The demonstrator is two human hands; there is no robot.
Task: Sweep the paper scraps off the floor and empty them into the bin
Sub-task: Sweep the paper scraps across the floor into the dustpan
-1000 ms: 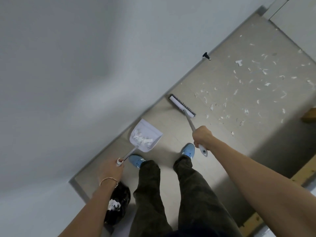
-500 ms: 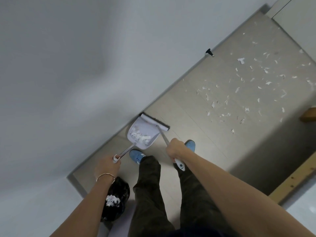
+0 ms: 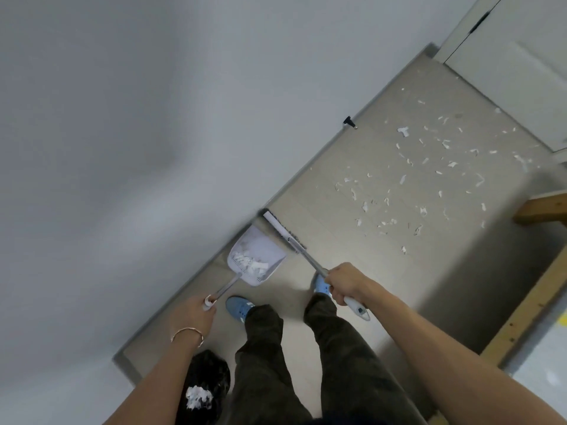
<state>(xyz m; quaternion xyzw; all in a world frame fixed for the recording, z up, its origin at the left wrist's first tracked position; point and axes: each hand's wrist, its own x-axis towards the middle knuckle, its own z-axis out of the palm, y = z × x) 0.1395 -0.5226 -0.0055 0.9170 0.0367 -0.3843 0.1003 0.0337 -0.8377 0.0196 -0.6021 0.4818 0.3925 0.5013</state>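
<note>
- Our left hand [image 3: 196, 311] grips the pale plastic dustpan [image 3: 256, 259], which holds white paper scraps.
- Our right hand [image 3: 345, 282] grips the flat-headed broom [image 3: 283, 230] just beyond it.
- Torn scraps [image 3: 405, 179] litter the smooth floor far right.
- The black bin bag [image 3: 205, 384] lies near-left.

Both arms reach forward and down from 6 o'clock. Left hand [image 3: 193, 314] at 7 o'clock, fingers curled round a handle end, bracelet on wrist. Right hand [image 3: 345, 282] at 5 o'clock, fist closed on a shaft, forearm bare. Legs stand between.
</note>
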